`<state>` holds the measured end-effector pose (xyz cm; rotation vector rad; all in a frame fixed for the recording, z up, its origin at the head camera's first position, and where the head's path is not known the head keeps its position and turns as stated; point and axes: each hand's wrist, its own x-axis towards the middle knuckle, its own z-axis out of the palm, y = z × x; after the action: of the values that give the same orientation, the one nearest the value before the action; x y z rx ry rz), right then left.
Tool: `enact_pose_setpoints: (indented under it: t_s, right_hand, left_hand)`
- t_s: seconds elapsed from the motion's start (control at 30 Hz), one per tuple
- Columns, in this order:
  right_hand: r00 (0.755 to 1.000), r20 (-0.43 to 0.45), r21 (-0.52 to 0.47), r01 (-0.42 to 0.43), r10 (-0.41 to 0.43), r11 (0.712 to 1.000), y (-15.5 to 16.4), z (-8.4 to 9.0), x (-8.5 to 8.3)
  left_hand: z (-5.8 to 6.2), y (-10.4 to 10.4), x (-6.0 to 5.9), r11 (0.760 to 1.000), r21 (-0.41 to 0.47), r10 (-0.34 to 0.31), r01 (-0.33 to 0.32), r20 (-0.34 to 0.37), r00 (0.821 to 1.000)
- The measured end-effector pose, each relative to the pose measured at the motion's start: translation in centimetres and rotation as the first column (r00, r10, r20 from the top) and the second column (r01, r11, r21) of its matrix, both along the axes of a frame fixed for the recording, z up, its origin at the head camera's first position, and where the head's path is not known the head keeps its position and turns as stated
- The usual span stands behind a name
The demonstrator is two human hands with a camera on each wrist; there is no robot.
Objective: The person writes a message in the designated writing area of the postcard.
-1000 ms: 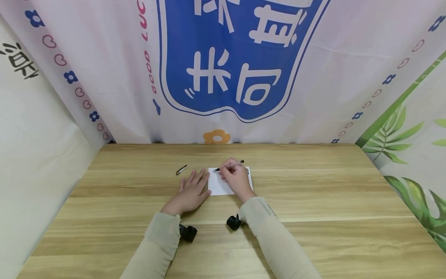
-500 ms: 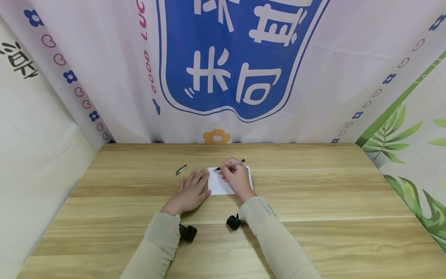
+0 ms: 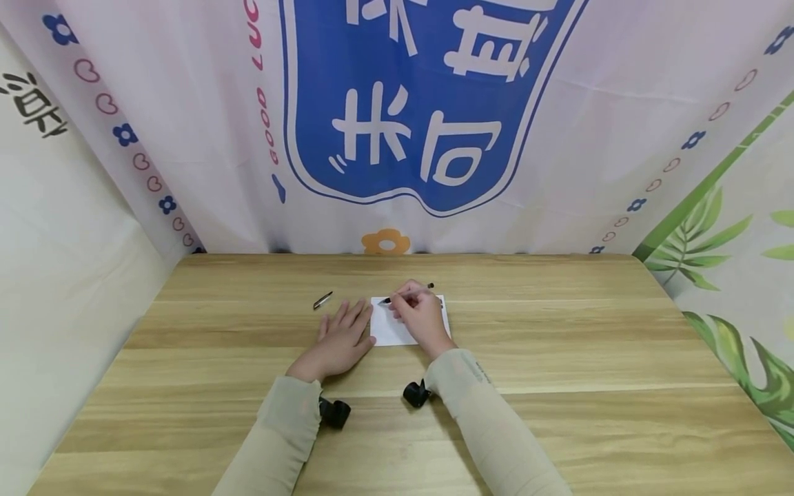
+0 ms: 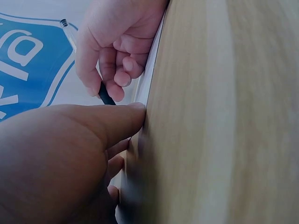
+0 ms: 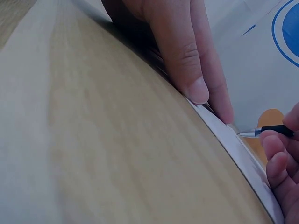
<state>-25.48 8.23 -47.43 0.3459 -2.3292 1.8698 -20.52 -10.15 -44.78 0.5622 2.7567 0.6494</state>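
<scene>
Almost nothing has been moved since the earlier frames: the pen point(image 3: 406, 293) is kept pinched in the curled fingers point(image 4: 110, 70) of the right hand point(image 3: 422, 318), its long axis slanted, tip to the left over the far edge of the white card point(image 3: 389, 332). The card is lying on the counter point(image 3: 558, 358), with the flat left hand point(image 3: 340, 341) pressed at its left edge, fingers straight. A pen cap point(image 3: 322, 301) is seen further left.

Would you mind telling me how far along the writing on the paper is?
Done: the pen cap is off and lies on the table. In hand: the left hand steadies the white paper while the right hand holds the pen tip at its far edge. Left: no writing shows on the visible paper.
</scene>
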Motion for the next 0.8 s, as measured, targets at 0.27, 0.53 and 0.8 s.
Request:
enact_pose_setpoints:
  t_s: [0.27, 0.53, 0.8]
  right_hand:
    - [1.000, -0.002, 0.005, -0.004, 0.004, 1.000, -0.04, -0.11, -0.12]
    - [1.000, -0.003, 0.005, -0.008, 0.008, 1.000, -0.08, -0.18, -0.25]
    - [1.000, -0.011, 0.006, 0.020, -0.020, 1.000, -0.06, -0.16, -0.22]
  left_hand:
    - [0.03, 0.02, -0.06, 1.000, -0.009, 0.006, -0.006, 0.000, 1.000]
    - [0.09, 0.11, -0.01, 1.000, -0.011, 0.011, -0.011, 0.000, 1.000]
    - [-0.04, 0.13, -0.04, 1.000, -0.018, 0.009, -0.009, 0.001, 1.000]
